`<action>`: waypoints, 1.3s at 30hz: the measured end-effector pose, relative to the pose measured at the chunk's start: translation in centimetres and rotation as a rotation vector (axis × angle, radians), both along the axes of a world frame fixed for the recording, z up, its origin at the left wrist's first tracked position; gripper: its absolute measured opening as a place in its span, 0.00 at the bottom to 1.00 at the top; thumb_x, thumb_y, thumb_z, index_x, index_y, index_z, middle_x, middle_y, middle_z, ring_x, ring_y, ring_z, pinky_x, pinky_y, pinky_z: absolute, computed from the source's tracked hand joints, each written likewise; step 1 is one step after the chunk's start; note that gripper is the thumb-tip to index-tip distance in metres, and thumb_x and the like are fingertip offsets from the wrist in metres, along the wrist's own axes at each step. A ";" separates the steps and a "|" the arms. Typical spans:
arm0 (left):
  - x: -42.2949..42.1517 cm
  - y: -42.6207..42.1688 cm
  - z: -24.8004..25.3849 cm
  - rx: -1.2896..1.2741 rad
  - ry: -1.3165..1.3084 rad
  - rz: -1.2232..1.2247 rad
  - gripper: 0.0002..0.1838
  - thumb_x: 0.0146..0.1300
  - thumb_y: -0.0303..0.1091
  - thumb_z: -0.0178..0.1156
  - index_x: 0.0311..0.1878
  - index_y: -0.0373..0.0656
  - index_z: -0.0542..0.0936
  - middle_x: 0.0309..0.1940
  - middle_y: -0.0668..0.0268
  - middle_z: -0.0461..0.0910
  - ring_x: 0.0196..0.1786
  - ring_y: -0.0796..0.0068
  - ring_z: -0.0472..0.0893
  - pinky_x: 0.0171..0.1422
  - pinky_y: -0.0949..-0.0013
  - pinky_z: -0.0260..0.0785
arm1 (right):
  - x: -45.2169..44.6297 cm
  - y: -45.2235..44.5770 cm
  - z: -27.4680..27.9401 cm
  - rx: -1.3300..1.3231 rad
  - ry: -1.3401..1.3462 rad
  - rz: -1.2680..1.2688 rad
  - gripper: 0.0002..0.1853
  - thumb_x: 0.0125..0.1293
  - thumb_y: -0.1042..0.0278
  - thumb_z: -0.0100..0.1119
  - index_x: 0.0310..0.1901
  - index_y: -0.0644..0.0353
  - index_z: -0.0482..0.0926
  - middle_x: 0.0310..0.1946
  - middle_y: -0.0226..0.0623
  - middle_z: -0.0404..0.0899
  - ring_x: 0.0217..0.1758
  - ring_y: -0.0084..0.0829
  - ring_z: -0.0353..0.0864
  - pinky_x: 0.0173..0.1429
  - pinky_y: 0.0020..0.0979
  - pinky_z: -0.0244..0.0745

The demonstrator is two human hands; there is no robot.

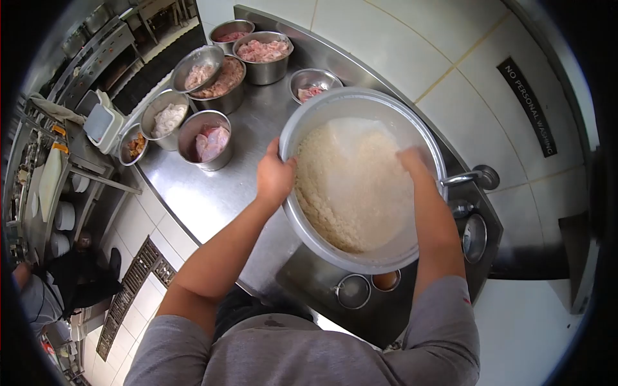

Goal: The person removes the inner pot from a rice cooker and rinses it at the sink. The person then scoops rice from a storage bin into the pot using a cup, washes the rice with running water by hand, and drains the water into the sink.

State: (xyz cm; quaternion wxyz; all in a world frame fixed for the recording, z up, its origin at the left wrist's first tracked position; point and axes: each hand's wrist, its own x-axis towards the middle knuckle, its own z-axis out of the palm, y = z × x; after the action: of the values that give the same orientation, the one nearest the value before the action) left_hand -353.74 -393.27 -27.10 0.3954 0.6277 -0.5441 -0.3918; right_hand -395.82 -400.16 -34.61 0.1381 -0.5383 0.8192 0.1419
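Observation:
A large metal bowl holds pale, wet rice and cloudy water. My left hand grips the bowl's left rim, with its fingers wrapped round the edge. Inside the bowl, towards the right, my right hand is at the cloudy water; motion smears its fingers, and I cannot make out whether they hold anything. The bowl is tilted slightly, over the sink's edge and the steel counter.
Metal pots of raw meat stand at the back left of the steel counter. A faucet is right of the bowl. Small containers sit in the sink below it. Another person is at the far left.

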 end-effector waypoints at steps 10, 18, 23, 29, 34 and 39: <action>0.5 -1.2 1.0 0.054 -0.037 -0.031 0.32 0.54 0.30 0.61 0.63 0.31 0.67 0.51 0.44 0.78 0.54 0.54 0.79 0.60 0.64 0.68 | 26.7 -2.9 -1.5 -0.048 -0.397 0.605 0.19 0.56 0.59 0.60 0.44 0.66 0.81 0.44 0.55 0.80 0.50 0.50 0.79 0.56 0.45 0.72; 0.4 -1.2 1.7 0.031 -0.046 -0.044 0.31 0.55 0.30 0.59 0.64 0.34 0.67 0.49 0.42 0.79 0.53 0.48 0.79 0.59 0.60 0.69 | 18.2 13.3 2.6 -0.108 -0.343 1.029 0.22 0.48 0.73 0.63 0.47 0.43 0.81 0.60 0.34 0.69 0.66 0.43 0.64 0.63 0.52 0.64; 0.6 -1.3 1.4 0.044 -0.031 -0.049 0.32 0.55 0.31 0.59 0.64 0.35 0.68 0.49 0.43 0.79 0.54 0.49 0.79 0.60 0.60 0.69 | 6.2 11.0 -1.4 -0.189 -0.589 0.270 0.18 0.48 0.76 0.65 0.44 0.52 0.81 0.57 0.36 0.74 0.65 0.39 0.67 0.63 0.45 0.65; 0.5 -1.8 1.4 0.021 -0.061 -0.056 0.32 0.55 0.32 0.60 0.65 0.35 0.67 0.49 0.43 0.79 0.53 0.49 0.79 0.59 0.60 0.69 | 4.0 12.6 4.5 -0.867 -1.332 -0.971 0.22 0.61 0.64 0.60 0.57 0.58 0.72 0.62 0.42 0.70 0.65 0.42 0.68 0.65 0.44 0.63; 1.0 -3.0 1.2 0.002 -0.080 -0.088 0.33 0.55 0.32 0.60 0.65 0.35 0.67 0.48 0.45 0.80 0.52 0.51 0.80 0.58 0.61 0.69 | 4.1 13.7 4.6 -1.216 -1.973 -1.157 0.24 0.66 0.63 0.56 0.62 0.60 0.66 0.63 0.47 0.68 0.63 0.49 0.70 0.63 0.47 0.68; 1.5 -5.0 -0.1 0.072 0.033 -0.155 0.31 0.53 0.29 0.60 0.63 0.36 0.68 0.50 0.48 0.79 0.51 0.53 0.80 0.58 0.61 0.70 | 4.6 17.1 7.4 -0.964 -1.185 -0.895 0.23 0.62 0.74 0.59 0.59 0.60 0.68 0.57 0.48 0.73 0.58 0.46 0.74 0.59 0.45 0.72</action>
State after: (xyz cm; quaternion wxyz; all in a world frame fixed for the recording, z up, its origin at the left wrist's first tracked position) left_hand -352.28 -398.30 -27.23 0.3500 0.5911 -0.5701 -0.4507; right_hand -391.18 -383.01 -27.24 0.3405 -0.1519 0.7174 -0.5885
